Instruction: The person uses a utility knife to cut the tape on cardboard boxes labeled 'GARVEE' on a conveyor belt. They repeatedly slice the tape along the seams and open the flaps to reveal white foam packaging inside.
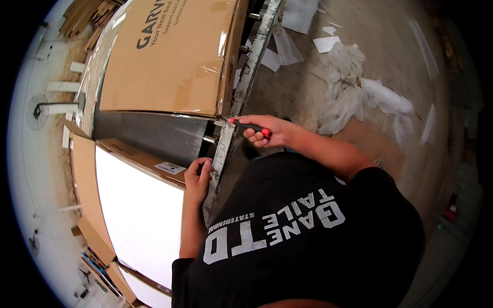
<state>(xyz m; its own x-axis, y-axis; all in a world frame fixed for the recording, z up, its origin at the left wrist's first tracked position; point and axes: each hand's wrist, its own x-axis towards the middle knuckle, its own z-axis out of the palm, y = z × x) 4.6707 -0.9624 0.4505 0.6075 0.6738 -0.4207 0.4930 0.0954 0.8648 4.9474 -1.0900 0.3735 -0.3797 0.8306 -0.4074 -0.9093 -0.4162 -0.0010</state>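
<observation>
My right hand is wrapped around a red-and-black utility knife. Its red front end points left, close to the near right corner of a large brown carton; the blade is too small to make out. That carton lies flat on the conveyor, with clear tape on its right side. Nearer to me, my left hand has its fingers curled by the conveyor's metal side rail, next to the end of an opened carton. I see nothing in those fingers. A bright white panel fills the opened carton.
A dark conveyor surface shows between the two cartons, and a metal roller end sticks out by the rail. Crumpled translucent plastic wrap and white foam pieces lie on the floor to the right. A fan stands far left.
</observation>
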